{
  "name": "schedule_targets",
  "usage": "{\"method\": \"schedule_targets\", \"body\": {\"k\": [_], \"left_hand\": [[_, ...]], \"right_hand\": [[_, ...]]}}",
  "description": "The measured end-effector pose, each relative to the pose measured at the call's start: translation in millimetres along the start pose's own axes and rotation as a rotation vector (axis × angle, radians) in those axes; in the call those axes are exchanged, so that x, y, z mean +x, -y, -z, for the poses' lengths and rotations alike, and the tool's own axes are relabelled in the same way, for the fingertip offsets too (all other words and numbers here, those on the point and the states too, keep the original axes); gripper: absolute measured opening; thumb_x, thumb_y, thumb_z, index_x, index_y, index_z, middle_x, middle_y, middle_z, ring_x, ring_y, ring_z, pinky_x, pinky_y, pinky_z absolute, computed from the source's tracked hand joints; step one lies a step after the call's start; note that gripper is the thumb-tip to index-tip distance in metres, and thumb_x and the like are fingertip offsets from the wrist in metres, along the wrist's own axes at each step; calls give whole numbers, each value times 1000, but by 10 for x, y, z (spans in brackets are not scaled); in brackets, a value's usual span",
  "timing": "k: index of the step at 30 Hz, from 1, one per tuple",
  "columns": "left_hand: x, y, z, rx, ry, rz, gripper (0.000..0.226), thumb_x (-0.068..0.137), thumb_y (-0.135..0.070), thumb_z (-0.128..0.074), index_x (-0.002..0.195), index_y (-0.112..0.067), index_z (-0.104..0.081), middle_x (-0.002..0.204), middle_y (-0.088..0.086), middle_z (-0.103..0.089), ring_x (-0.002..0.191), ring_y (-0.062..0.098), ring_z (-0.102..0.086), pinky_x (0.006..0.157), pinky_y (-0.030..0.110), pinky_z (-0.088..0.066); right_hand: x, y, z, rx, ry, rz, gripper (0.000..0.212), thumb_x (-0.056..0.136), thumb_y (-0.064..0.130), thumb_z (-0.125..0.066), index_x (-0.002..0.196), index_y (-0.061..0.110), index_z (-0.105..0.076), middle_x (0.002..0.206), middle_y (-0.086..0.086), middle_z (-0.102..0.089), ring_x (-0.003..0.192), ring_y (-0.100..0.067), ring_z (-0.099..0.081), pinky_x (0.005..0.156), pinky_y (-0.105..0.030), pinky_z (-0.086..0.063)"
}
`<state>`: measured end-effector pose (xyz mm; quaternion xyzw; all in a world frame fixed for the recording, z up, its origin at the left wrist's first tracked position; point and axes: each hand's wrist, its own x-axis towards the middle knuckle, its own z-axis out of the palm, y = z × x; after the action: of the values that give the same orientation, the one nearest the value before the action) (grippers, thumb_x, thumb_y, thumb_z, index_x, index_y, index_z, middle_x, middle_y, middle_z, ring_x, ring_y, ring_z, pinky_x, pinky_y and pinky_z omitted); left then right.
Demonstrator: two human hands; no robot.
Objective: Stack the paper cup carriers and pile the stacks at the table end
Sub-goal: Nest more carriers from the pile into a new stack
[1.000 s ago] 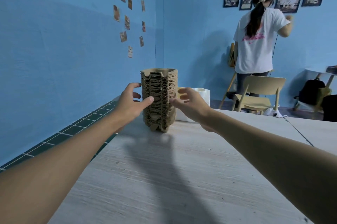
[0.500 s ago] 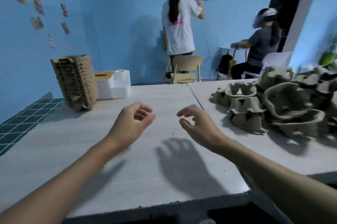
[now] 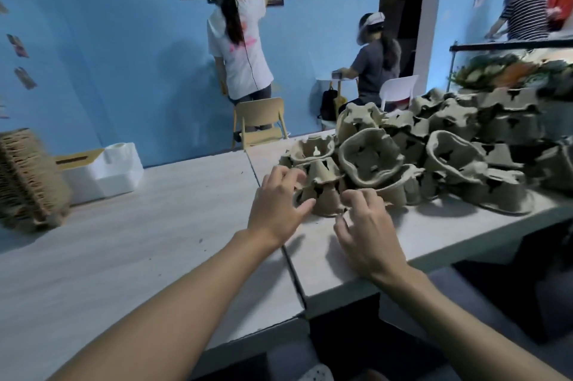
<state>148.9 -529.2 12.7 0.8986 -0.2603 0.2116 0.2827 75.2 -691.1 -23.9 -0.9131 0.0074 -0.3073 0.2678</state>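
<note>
A heap of loose brown pulp cup carriers [image 3: 434, 145] covers the right part of the table. The nearest carrier [image 3: 322, 191] lies upside down at the heap's left edge. My left hand [image 3: 276, 203] reaches its left side with fingers spread, the fingertips at the carrier's edge. My right hand [image 3: 366, 228] hovers just in front of it, fingers loosely bent, holding nothing. A tall finished stack of carriers [image 3: 28, 179] stands at the far left end of the table.
A white tissue box [image 3: 102, 169] sits beside the stack. The table [image 3: 139, 241] has a seam between two tops under my hands. Behind it stand a tan chair [image 3: 260, 120], a white chair and three people. Plants sit at the far right.
I have turned from the stack at the left end toward the loose heap. Both hands left the stack, crossed the table to the right and now reach the nearest carrier.
</note>
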Motion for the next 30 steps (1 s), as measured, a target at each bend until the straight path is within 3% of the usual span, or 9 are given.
{"method": "schedule_targets", "body": {"k": [3, 5, 7, 11, 17, 20, 24, 28, 30], "left_hand": [[213, -21, -81, 73, 54, -17, 62, 83, -36, -76, 139, -31, -49, 147, 6, -40, 135, 30, -42, 110, 50, -39], [344, -30, -118, 83, 141, -20, 61, 84, -40, -73, 140, -41, -47, 154, 3, -37, 141, 28, -37, 112, 52, -36], [432, -9, -134, 19, 155, -45, 47, 83, -41, -69, 127, -42, -53, 141, -2, -49, 129, 27, -48, 105, 52, -43], [443, 6, -123, -64, 82, -123, 12, 89, -16, -71, 99, -20, -66, 108, -3, -55, 104, 22, -56, 97, 39, -47], [303, 57, -42, 12, -88, -172, 5, 94, -4, -61, 94, -9, -62, 100, -3, -50, 84, 18, -53, 77, 25, -42], [206, 55, 56, -42, -273, -46, 7, 96, -3, -59, 90, -6, -59, 97, 1, -49, 73, 15, -50, 68, 16, -37], [-3, 125, 226, -256, -452, 311, 9, 95, -8, -63, 86, -9, -61, 105, 7, -52, 71, 5, -56, 66, 3, -44], [-322, 295, 280, -585, -529, 633, 12, 91, -11, -68, 79, -14, -65, 91, 10, -72, 76, 20, -73, 74, 33, -62], [-496, 290, 332, -653, -528, 685, 13, 90, -9, -69, 79, -15, -65, 81, 6, -73, 72, 20, -73, 65, 28, -61]], "right_hand": [[28, 35, -9, -20, 117, -5, 45, 89, 30, -54, 132, 18, -45, 126, -6, -46, 115, -26, -46, 94, -44, -44], [37, 28, -10, -22, 144, -15, 52, 91, 33, -50, 140, 21, -38, 134, -4, -43, 122, -24, -42, 98, -44, -42], [42, 17, -19, -46, 164, -18, 56, 92, 36, -48, 143, 22, -33, 138, -3, -41, 126, -23, -40, 101, -43, -38], [43, 16, -31, -52, 168, -22, 56, 92, 37, -47, 143, 23, -31, 138, -1, -40, 127, -22, -38, 102, -43, -35], [42, 30, -26, -45, 165, -9, 51, 91, 37, -48, 139, 26, -34, 132, 0, -42, 124, -21, -40, 99, -42, -36], [41, 13, -36, -52, 161, 9, 51, 91, 37, -49, 139, 26, -34, 132, 0, -41, 122, -22, -41, 100, -43, -38], [95, 39, -76, -111, 145, 45, 55, 89, 35, -55, 138, 21, -34, 133, -4, -39, 118, -27, -42, 96, -44, -42], [232, 136, -200, -142, 138, 48, 66, 87, 38, -58, 145, 24, -29, 140, -9, -38, 114, -33, -42, 91, -42, -44], [262, 150, -250, -203, 153, 33, 65, 88, 42, -56, 145, 27, -27, 141, -11, -38, 115, -34, -41, 91, -42, -43]]}}
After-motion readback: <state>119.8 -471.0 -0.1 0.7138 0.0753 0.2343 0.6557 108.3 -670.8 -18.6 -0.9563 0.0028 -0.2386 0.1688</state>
